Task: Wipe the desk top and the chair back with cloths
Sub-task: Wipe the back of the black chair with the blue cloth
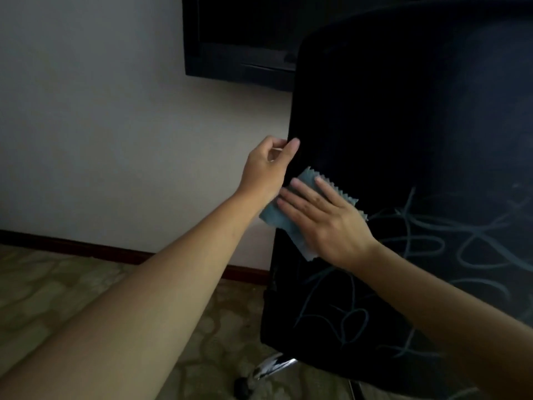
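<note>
Right hand (323, 217) presses cloth (277, 217) flat on chair back (403, 125) — pale scribbles.

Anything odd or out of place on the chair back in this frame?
Yes: pale scribbled lines cover the lower part of the black chair back, right of the right hand pressing the cloth. The upper part looks unmarked. The left hand grips the chair's edge.

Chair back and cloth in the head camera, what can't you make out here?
- Chair back: right side and top cut off by the frame edge.
- Cloth: middle hidden under the right hand.
- Left hand: fingertips hidden behind the chair's edge.
- Chair base: mostly hidden by the chair back.
- Desk top: out of view.
</note>
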Demonstrator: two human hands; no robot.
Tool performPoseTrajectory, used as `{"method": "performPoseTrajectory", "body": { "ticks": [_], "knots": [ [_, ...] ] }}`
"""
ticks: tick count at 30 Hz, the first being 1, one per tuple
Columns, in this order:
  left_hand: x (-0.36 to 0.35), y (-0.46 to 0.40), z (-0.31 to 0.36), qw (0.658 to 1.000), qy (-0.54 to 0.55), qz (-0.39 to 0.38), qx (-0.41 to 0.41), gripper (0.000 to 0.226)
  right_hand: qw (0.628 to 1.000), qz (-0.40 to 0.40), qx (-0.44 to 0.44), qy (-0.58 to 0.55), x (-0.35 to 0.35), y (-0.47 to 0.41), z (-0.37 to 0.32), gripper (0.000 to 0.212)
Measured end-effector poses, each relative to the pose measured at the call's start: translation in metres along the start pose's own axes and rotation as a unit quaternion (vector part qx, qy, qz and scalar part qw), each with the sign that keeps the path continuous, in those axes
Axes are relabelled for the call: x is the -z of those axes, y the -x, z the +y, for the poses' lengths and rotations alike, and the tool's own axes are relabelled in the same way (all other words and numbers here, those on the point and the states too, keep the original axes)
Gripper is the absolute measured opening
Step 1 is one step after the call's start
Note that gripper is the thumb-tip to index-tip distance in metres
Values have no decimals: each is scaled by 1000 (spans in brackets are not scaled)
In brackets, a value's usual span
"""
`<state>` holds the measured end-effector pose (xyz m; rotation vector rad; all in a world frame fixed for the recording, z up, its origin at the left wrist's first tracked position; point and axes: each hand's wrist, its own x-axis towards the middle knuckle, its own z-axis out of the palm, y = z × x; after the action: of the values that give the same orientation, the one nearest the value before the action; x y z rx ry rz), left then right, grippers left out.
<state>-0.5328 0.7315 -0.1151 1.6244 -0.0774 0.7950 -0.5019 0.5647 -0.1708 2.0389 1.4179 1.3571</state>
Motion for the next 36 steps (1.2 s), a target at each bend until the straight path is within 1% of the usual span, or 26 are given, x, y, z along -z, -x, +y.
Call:
{"method": "performPoseTrajectory", "body": {
  "ticks": [2, 4, 6, 8, 9, 10, 13, 15, 17, 18, 19, 20, 21, 22, 23, 25, 27, 28, 30, 32, 33, 34, 35, 36],
  "knots": [
    [0, 7, -5, 1000, -15, 0, 10, 26, 999, 19, -40, -29, -9, 5, -13, 51],
    [4, 20, -22, 998, -35, -21, 50, 41, 996, 1, -48, -78, -30, 29, -49, 50],
    [14, 37, -45, 992, -33, -62, 105, 47, 993, -64, -6, -102, -54, 65, -90, 51],
    [24, 52, -66, 977, -63, -138, 150, 46, 985, -139, 52, -91, -68, 91, -116, 53],
    [27, 59, -72, 968, -80, -172, 165, 47, 981, -162, 74, -80, -70, 95, -119, 54],
    [28, 62, -77, 963, -84, -189, 174, 49, 980, -166, 86, -68, -71, 92, -116, 57],
    [24, 63, -85, 973, -77, -157, 153, 51, 986, -140, 87, -31, -66, 60, -92, 63],
    [21, 63, -89, 977, -84, -136, 140, 52, 992, -113, 43, -36, -65, 39, -86, 55],
    [19, 62, -96, 980, -85, -121, 135, 63, 994, -87, -12, -63, -72, 39, -105, 47],
    [19, 63, -100, 981, -81, -117, 129, 70, 993, -90, -19, -69, -80, 49, -124, 45],
    [19, 62, -102, 982, -77, -118, 123, 75, 991, -113, -8, -74, -90, 63, -144, 44],
    [20, 60, -105, 982, -76, -125, 123, 77, 984, -160, 22, -78, -99, 81, -163, 45],
    [21, 60, -107, 980, -71, -134, 125, 74, 974, -205, 52, -82, -107, 96, -176, 46],
    [21, 58, -105, 980, -64, -143, 126, 69, 968, -230, 71, -77, -109, 105, -181, 48],
    [23, 58, -105, 979, -53, -149, 131, 62, 967, -229, 88, -61, -112, 108, -182, 49],
    [22, 58, -106, 978, -35, -151, 137, 52, 973, -189, 123, -53, -110, 98, -169, 50],
    [17, 59, -109, 983, -36, -123, 133, 58, 983, -121, 120, -65, -100, 81, -142, 45],
    [15, 60, -110, 984, -40, -112, 131, 64, 989, -86, 97, -72, -96, 74, -129, 42],
    [14, 62, -111, 985, -45, -107, 129, 72, 996, -26, 13, -89, -91, 63, -118, 37],
    [17, 62, -111, 985, -44, -103, 132, 68, 993, -20, -51, -105, -97, 67, -140, 37],
    [18, 62, -113, 984, -45, -103, 136, 61, 991, -48, -48, -112, -105, 76, -161, 38],
    [18, 63, -115, 983, -47, -107, 140, 55, 990, -94, -24, -105, -113, 88, -181, 41],
    [18, 62, -116, 982, -48, -111, 142, 50, 982, -157, 11, -100, -122, 99, -198, 44],
    [20, 64, -117, 981, -50, -113, 147, 47, 973, -207, 41, -91, -126, 107, -211, 42]
  ]
}}
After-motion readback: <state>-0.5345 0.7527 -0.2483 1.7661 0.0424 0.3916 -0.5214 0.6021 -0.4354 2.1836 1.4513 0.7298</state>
